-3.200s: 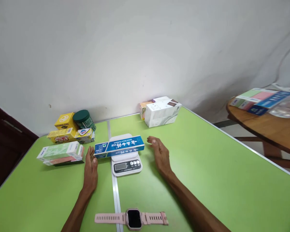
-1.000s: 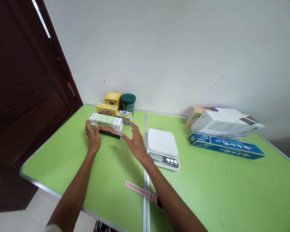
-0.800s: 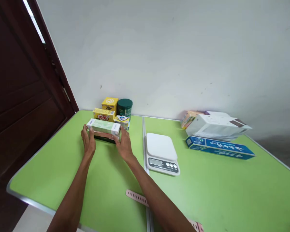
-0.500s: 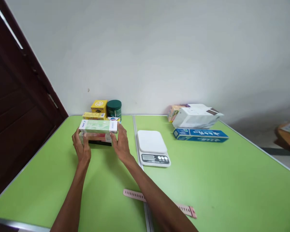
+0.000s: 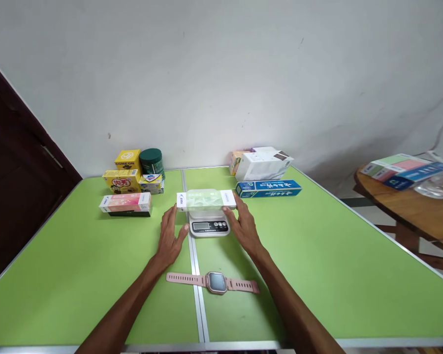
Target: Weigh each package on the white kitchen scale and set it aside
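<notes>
A long pale-green and white box (image 5: pixel 205 200) lies across the top of a small white kitchen scale (image 5: pixel 209 226) in the middle of the green table (image 5: pixel 317 255). My left hand (image 5: pixel 172 236) has its fingertips against the box's left end. My right hand (image 5: pixel 243 227) presses on the right end, so the box is held between both hands. I cannot tell whether the box rests on the scale or hovers just above it. A pink smartwatch (image 5: pixel 216 282) lies flat between my forearms, near the table's front edge.
At the back left stand a pink box on a black one (image 5: pixel 125 202), yellow boxes (image 5: pixel 121 181) and a green jar (image 5: pixel 152 161). A blue toothpaste box (image 5: pixel 268 188) and white box (image 5: pixel 264 164) lie back right. A round wooden table (image 5: pixel 409 211) carries boxes.
Both hands lifted the green box off the pink box at the left and carried it right, onto the scale. Before that, the blue toothpaste box went from the scale to the back right.
</notes>
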